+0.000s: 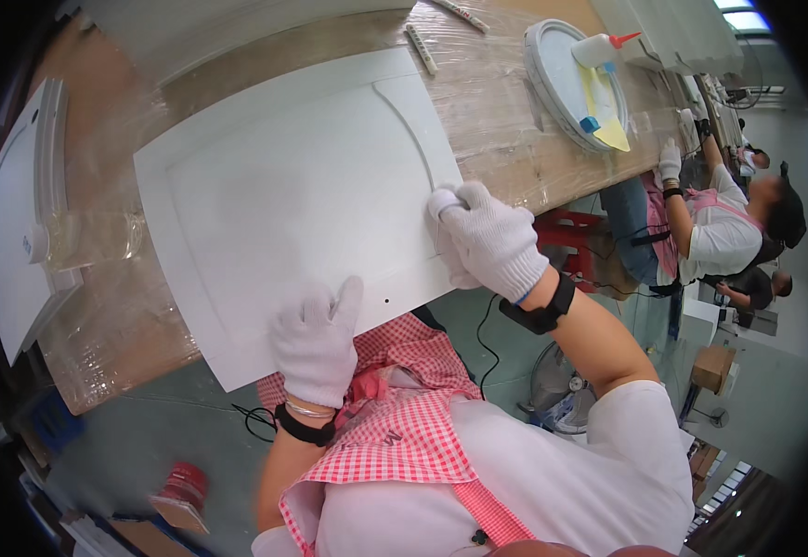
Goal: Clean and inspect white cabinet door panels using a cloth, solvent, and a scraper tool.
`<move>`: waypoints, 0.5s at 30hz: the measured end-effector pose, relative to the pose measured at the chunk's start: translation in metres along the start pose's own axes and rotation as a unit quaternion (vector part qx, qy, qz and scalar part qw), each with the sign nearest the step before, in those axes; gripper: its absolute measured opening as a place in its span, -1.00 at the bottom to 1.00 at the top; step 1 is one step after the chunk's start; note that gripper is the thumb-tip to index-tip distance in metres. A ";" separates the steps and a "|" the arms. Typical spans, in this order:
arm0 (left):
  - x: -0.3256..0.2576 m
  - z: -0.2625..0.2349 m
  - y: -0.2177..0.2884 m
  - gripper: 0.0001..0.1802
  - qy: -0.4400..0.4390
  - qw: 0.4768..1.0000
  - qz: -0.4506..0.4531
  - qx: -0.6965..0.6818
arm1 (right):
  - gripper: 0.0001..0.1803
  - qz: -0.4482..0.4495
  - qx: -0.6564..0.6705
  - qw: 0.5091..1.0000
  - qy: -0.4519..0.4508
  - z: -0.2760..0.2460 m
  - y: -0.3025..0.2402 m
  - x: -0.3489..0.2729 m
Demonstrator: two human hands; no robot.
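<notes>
A white door-like panel [302, 186] with a shallow framed groove lies on the worktable in front of me, its near edge close to my apron. My left hand [316, 343], in a white knit glove, rests flat on the panel's near part, thumb apart from the fingers. At the panel's right edge, my gloved right hand [497, 237] is closed around a small whitish, rounded thing [443, 204]. Most of that thing is hidden by the fingers, so its kind cannot be made out. A small dark hole [386, 301] shows in the panel between my hands.
Plastic film covers the wooden table [488, 102]. Two white marker-like sticks [421, 49] lie beyond the panel. A round white lid [553, 84] carries a bottle with a red tip [604, 48]. Another white panel [28, 213] stands left. A gloved co-worker [724, 232] is at right.
</notes>
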State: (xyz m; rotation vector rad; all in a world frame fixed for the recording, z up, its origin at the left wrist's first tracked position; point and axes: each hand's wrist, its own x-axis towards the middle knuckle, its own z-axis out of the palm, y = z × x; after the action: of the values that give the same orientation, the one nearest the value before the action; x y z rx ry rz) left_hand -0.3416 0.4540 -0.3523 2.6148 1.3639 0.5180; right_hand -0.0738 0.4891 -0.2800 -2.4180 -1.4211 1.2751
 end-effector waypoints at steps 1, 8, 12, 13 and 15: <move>-0.002 -0.002 -0.002 -0.50 0.004 1.000 -0.008 0.021 | -0.56 -0.140 -0.180 0.972 0.055 0.007 0.008 -0.013; 0.011 0.003 0.013 -0.52 -0.002 1.000 0.017 -0.018 | -0.64 -0.153 -0.231 0.957 0.088 -0.021 0.007 -0.003; 0.004 0.000 0.008 -0.51 -0.010 1.000 0.007 0.008 | -0.61 -0.204 -0.216 0.950 0.096 0.015 0.027 0.040; 0.002 0.000 0.008 -0.50 -0.001 1.000 0.001 0.003 | -0.75 -0.176 -0.218 0.954 0.106 0.017 0.024 0.017; -0.005 -0.001 0.011 -0.45 -0.009 1.000 0.004 0.024 | -0.81 -0.104 -0.185 0.975 0.071 0.015 0.015 -0.027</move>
State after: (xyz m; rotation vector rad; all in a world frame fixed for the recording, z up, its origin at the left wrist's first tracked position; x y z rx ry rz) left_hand -0.3365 0.4436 -0.3498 2.6572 1.3785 0.4684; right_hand -0.0796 0.4549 -0.2793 -2.4217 -1.9516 0.8360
